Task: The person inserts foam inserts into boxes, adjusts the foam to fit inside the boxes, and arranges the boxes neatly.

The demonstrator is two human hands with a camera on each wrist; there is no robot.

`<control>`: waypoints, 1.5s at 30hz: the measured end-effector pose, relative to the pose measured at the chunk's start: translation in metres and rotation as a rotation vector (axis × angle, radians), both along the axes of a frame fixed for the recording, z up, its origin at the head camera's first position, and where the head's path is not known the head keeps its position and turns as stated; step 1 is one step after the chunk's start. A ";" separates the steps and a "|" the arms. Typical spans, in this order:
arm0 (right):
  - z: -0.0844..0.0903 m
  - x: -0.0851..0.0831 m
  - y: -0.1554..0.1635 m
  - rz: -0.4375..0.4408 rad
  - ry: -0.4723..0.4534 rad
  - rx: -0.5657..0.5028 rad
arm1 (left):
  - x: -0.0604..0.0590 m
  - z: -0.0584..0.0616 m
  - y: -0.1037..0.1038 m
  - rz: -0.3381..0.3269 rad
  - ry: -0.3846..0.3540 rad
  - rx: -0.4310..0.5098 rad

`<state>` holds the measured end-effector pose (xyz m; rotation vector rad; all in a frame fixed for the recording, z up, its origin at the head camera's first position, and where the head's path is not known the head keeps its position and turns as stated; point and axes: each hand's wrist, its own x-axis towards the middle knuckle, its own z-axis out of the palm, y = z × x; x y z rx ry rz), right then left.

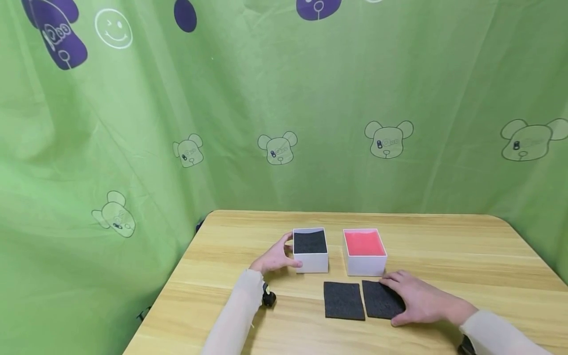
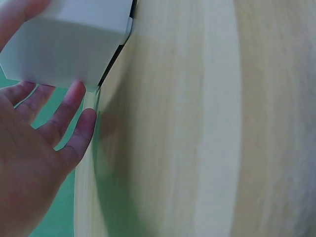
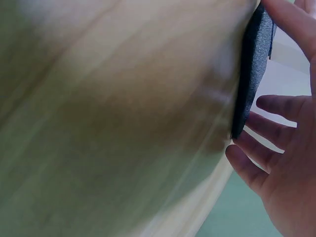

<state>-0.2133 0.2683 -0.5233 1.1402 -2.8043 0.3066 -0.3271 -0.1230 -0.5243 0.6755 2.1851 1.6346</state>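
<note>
My left hand [image 1: 274, 257] holds a small white box [image 1: 311, 263] at its left side, thumb at the near face and fingers toward the back. In the left wrist view the fingertips [image 2: 76, 88] meet the box's edge. Black foam [image 1: 309, 241] lies inside this box. My right hand [image 1: 419, 298] spans a flat black foam sheet [image 1: 380, 301], with its thumb at the near edge and fingers at the far edge. The right wrist view shows that sheet [image 3: 253, 74] edge-on beside the fingers. Another black foam sheet [image 1: 343, 301] lies flat just to the left.
A second white box [image 1: 366, 266] with a pink-red inside [image 1: 365, 243] stands right of the first, a gap between them. Both are on a wooden table [image 1: 466, 256]. A green curtain [image 1: 328, 182] with printed bear faces hangs behind.
</note>
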 end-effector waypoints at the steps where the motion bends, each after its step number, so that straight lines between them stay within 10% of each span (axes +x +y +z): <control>1: 0.000 -0.001 0.000 0.003 -0.002 0.005 | -0.001 -0.002 0.000 0.004 0.005 -0.005; 45: 0.003 -0.001 -0.012 0.010 -0.023 0.040 | 0.000 -0.004 -0.001 0.044 0.009 -0.034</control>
